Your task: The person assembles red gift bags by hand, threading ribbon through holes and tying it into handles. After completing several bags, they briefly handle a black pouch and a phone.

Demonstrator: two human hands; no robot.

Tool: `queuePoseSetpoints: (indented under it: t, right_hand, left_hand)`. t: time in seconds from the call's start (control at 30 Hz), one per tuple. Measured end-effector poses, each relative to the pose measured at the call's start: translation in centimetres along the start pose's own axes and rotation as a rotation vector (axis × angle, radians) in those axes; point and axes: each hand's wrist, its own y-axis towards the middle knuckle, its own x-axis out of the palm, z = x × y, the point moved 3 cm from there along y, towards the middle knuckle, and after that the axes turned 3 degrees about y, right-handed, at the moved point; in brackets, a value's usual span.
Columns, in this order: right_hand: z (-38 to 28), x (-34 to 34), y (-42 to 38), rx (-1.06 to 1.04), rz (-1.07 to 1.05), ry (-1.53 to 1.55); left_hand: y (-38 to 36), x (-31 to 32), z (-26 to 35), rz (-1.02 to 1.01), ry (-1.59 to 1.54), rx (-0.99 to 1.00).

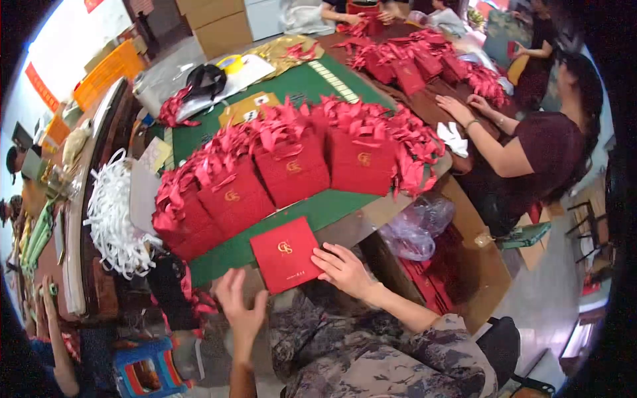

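A flat red paper bag (284,247) with a gold logo lies at the near edge of the green table, tilted slightly. My right hand (344,270) grips its right edge, fingers on top; the thumb is hard to make out. Just left of the bag, my left hand (240,304) is raised with its fingers spread and nothing in it. Behind the bag stand several rows of upright red gift bags (292,169) with the same gold logo and red ribbons (265,136) bunched over their tops.
White cords (119,212) hang in a bundle at the left. A clear plastic bag (418,229) and a cardboard box (488,265) holding red sheets are at my right. Across the brown table, a co-worker (544,142) sits by more red bags (411,66). Other people are farther back.
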Motion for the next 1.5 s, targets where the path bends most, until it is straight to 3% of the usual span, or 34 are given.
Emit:
queuePoseSetpoints:
  t: [0.13,0.23,0.33,0.53,0.8,1.0,1.07,1.2,1.3,1.43,1.5]
  right_hand:
    - [0.7,-3.1,-1.5,0.133,0.043,0.103]
    - [2.8,-6.0,-2.7,0.367,0.342,0.135]
    - [6.5,-8.3,-4.0,0.559,0.482,0.036]
    - [12.2,-10.1,-3.4,0.682,0.491,-0.263]
    - [14.9,-8.9,-2.9,0.762,0.420,-0.235]
    - [11.2,-9.3,-2.9,0.636,0.400,-0.320]
    - [9.0,-9.0,-3.2,0.739,0.377,-0.128]
    - [4.5,-8.3,-2.7,0.565,0.268,0.172]
    - [1.0,-8.6,-1.0,0.558,0.136,0.361]
    - [-0.8,-9.2,0.7,0.552,0.096,0.487]
    - [-0.7,-8.8,0.6,0.610,0.083,0.573]
  left_hand:
    - [0.8,5.0,4.3,-0.266,-0.008,0.229]
    - [0.2,7.2,4.1,-0.353,0.020,0.279]
    - [0.0,7.3,4.1,-0.392,0.031,0.280]
    - [0.4,6.7,3.8,-0.401,0.055,0.241]
    - [-0.3,6.8,3.4,-0.408,0.085,0.191]
    - [-0.4,5.4,4.0,-0.424,0.127,0.134]
    - [0.0,4.9,4.6,-0.376,0.113,0.145]
    - [2.4,5.4,7.2,-0.312,0.054,0.229]
    - [4.3,6.6,10.8,-0.278,-0.170,0.379]
    - [4.7,8.7,12.3,-0.345,-0.285,0.386]
    - [4.6,9.1,12.1,-0.268,-0.357,0.359]
